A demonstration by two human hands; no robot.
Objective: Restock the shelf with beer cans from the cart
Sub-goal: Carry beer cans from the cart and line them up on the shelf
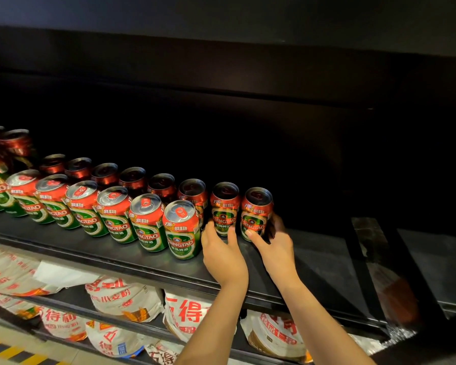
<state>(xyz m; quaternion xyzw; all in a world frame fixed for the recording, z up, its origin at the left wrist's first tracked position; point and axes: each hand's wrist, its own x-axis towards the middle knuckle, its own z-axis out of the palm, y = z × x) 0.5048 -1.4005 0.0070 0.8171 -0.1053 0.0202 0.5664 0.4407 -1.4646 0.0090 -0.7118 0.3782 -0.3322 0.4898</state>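
Red and green beer cans stand in two rows along a dark shelf (313,259), running from the far left to the middle. My left hand (221,248) grips the base of one can (224,206) in the back row, thumb and fingers on either side. My right hand (277,243) holds the last can (256,209) at the right end, fingers wrapped round its right side. Both cans stand upright on the shelf. The front row ends at a can (181,230) just left of my left hand. The cart is out of view.
The shelf to the right of the cans is bare and dark. Below it, lower shelves hold white bags with red print (124,299). A vertical black divider (366,259) stands at the right. Yellow and black floor tape (8,350) shows at the bottom left.
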